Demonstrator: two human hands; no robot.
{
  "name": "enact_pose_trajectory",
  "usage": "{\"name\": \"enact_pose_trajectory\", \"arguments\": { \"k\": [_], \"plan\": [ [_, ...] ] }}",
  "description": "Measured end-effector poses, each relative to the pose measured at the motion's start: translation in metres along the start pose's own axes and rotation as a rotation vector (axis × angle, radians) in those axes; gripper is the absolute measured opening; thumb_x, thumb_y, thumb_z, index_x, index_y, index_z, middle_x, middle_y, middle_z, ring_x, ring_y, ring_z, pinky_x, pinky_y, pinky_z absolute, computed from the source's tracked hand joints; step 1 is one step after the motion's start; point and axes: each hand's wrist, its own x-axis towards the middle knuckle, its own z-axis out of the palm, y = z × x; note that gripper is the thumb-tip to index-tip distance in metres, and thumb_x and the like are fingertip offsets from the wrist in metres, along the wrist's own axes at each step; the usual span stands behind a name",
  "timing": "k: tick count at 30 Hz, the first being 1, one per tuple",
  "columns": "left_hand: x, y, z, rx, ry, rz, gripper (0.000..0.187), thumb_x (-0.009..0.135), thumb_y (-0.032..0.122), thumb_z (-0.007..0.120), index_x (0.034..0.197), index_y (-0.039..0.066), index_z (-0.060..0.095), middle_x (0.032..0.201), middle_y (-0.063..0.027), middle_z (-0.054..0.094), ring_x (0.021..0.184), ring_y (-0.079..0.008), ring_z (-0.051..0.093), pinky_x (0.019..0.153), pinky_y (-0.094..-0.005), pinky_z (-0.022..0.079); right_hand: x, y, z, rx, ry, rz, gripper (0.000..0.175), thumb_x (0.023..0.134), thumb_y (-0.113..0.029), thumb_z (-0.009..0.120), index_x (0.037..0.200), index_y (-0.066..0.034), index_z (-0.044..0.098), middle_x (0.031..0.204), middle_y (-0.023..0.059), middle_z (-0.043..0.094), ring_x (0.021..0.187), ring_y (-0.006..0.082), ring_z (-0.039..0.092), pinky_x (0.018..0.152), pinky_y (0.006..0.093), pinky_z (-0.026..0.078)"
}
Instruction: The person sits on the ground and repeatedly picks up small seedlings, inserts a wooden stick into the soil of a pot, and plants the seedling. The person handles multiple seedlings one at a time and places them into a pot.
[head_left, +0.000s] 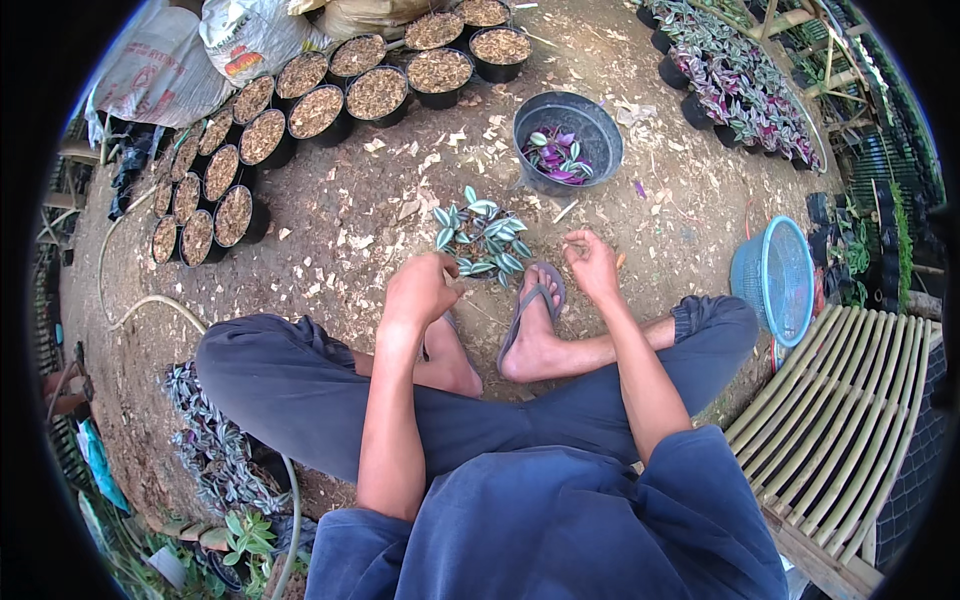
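A potted tradescantia with silver-striped green leaves (487, 238) stands on the ground in front of my feet, brown potting mix showing between its stems. My left hand (424, 289) is at its left edge, back turned up and thumb apart from the index finger; the other fingertips are hidden. To the right of the plant, my right hand (591, 264) hangs above the ground with curled fingers. Whether anything small is pinched there cannot be made out. Beyond the plant, a black plastic bucket (568, 112) holds cut purple and striped tradescantia pieces (559, 156).
Several black pots of light brown mix (315, 111) curve along the left and back, before filled sacks (161, 67). Potted tradescantias (750, 90) crowd the back right. A blue plastic basket (772, 281) and a bamboo slat bench (840, 420) are at right. A hose (154, 300) lies left.
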Motion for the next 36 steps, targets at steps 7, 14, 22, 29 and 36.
{"name": "enact_pose_trajectory", "arguments": {
  "k": [7, 14, 22, 29, 36],
  "plan": [
    [0.003, 0.059, -0.038, -0.237, 0.394, 0.598, 0.050, 0.091, 0.024, 0.080, 0.138, 0.011, 0.068, 0.097, -0.0184, 0.075, 0.096, -0.0320, 0.074, 0.090, -0.0420, 0.057, 0.024, 0.075, 0.008, -0.486, 0.075, 0.179, 0.050, 0.091, -0.026, 0.077, 0.138, -0.0162, 0.064, 0.132, 0.0225, 0.067, 0.122, 0.0397, 0.066, 0.108, 0.0495, 0.050],
    [0.044, 0.078, -0.043, -0.164, 0.094, 0.642, 0.025, 0.100, 0.021, 0.071, 0.116, 0.003, 0.077, 0.104, -0.0223, 0.078, 0.094, -0.0389, 0.075, 0.085, -0.0451, 0.057, 0.041, 0.148, 0.012, -0.383, 0.230, 0.476, 0.064, 0.090, -0.023, 0.077, 0.148, -0.0157, 0.052, 0.141, 0.0246, 0.058, 0.125, 0.0468, 0.063, 0.107, 0.0523, 0.051],
    [0.042, 0.065, -0.056, -0.331, 0.076, 0.416, 0.029, 0.105, 0.020, 0.067, 0.096, -0.007, 0.075, 0.078, -0.0107, 0.076, 0.068, -0.0128, 0.072, 0.064, -0.0321, 0.057, 0.046, 0.138, 0.013, -0.237, 0.180, 0.329, 0.058, 0.089, -0.014, 0.071, 0.144, -0.0088, 0.053, 0.124, 0.0310, 0.069, 0.119, 0.0468, 0.067, 0.104, 0.0520, 0.053],
    [0.020, 0.065, -0.046, -0.809, 0.057, 0.233, 0.029, 0.107, 0.020, 0.066, 0.111, -0.008, 0.072, 0.091, -0.0145, 0.078, 0.077, -0.0166, 0.077, 0.067, -0.0273, 0.063, 0.047, 0.090, 0.006, -0.099, 0.260, 0.105, 0.053, 0.088, -0.014, 0.073, 0.137, -0.0021, 0.059, 0.119, 0.0285, 0.073, 0.116, 0.0435, 0.070, 0.101, 0.0488, 0.055],
    [0.011, 0.062, -0.032, -1.106, 0.120, 0.146, 0.025, 0.106, 0.019, 0.067, 0.115, -0.005, 0.066, 0.103, -0.0198, 0.078, 0.090, -0.0224, 0.079, 0.077, -0.0277, 0.066, 0.039, 0.060, 0.001, 0.178, 0.192, 0.083, 0.042, 0.093, -0.008, 0.075, 0.133, 0.0000, 0.062, 0.106, 0.0169, 0.078, 0.096, 0.0260, 0.077, 0.087, 0.0373, 0.059]
  ]
}}
